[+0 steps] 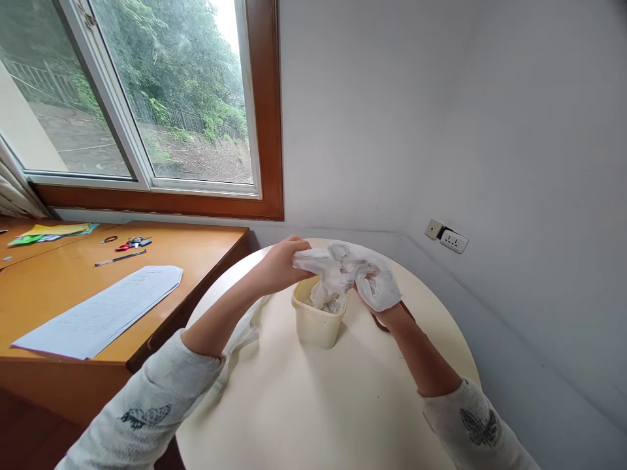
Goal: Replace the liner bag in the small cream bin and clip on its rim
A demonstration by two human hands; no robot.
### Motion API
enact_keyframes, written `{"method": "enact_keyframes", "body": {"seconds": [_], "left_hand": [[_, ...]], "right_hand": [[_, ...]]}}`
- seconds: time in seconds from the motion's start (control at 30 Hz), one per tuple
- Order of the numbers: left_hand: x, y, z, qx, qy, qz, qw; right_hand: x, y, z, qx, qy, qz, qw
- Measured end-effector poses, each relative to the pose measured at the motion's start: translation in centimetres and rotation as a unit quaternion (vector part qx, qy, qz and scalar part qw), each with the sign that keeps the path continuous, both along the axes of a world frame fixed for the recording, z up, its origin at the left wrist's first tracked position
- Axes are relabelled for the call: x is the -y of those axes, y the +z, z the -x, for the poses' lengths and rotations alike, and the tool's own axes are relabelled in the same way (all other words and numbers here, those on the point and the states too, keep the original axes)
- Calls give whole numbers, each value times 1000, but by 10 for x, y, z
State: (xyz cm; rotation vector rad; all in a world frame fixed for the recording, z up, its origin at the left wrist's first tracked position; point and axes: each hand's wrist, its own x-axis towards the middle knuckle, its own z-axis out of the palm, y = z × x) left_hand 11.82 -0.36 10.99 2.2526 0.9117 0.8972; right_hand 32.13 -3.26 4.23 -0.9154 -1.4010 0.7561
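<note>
A crumpled white plastic bag (337,267) is stretched between my hands above a small cream bin (318,323). My left hand (281,266) pinches the bag's left end, just over the bin's far left rim. Thin white plastic wraps over my right hand (375,287), hiding most of its fingers; they appear curled into the bag. Inside the bin, more crumpled white plastic (327,300) shows near the top, and I cannot tell whether it joins the held bag. Another sheer white plastic piece (245,336) lies beneath my left forearm.
The bin stands on a round cream table (343,405). A brown looped item (379,323) lies partly behind my right wrist. On the wooden desk (206,245) at left are paper sheets (108,310), a pen (120,258) and scissors (128,245). Walls border the table's far and right sides.
</note>
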Motion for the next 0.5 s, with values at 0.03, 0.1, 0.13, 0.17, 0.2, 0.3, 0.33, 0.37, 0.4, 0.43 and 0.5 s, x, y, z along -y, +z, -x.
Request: {"method": "enact_keyframes", "body": {"seconds": [0.03, 0.1, 0.13, 0.17, 0.2, 0.3, 0.33, 0.37, 0.4, 0.43, 0.5], "left_hand": [[1, -1, 0, 3, 5, -3, 1000], [3, -2, 2, 29, 6, 26, 999], [3, -3, 4, 48, 6, 46, 998], [2, -3, 7, 66, 7, 65, 996], [1, -3, 11, 81, 7, 82, 993], [-4, -5, 26, 102, 7, 122, 987], [-5, -6, 33, 103, 8, 132, 986], [-5, -7, 39, 102, 9, 141, 985], [-4, -8, 45, 97, 10, 150, 984], [-2, -9, 51, 88, 12, 159, 983], [6, -10, 64, 46, 25, 180, 982]], "right_hand": [[2, -1, -1, 10, 9, -4, 1000], [5, -3, -4, 14, -5, -4, 1000], [6, -5, -7, 1, -17, 1, 1000], [6, -7, -9, -24, -28, 10, 999], [5, -9, -12, -59, -37, 23, 997], [-1, -13, -23, -181, -41, 47, 982], [-3, -13, -27, -217, -37, 45, 974], [-5, -13, -31, -252, -36, 38, 966], [-7, -13, -35, -280, -34, 30, 959], [-9, -13, -39, -303, -31, 24, 952], [-10, -12, -44, -329, -28, 15, 944]]}}
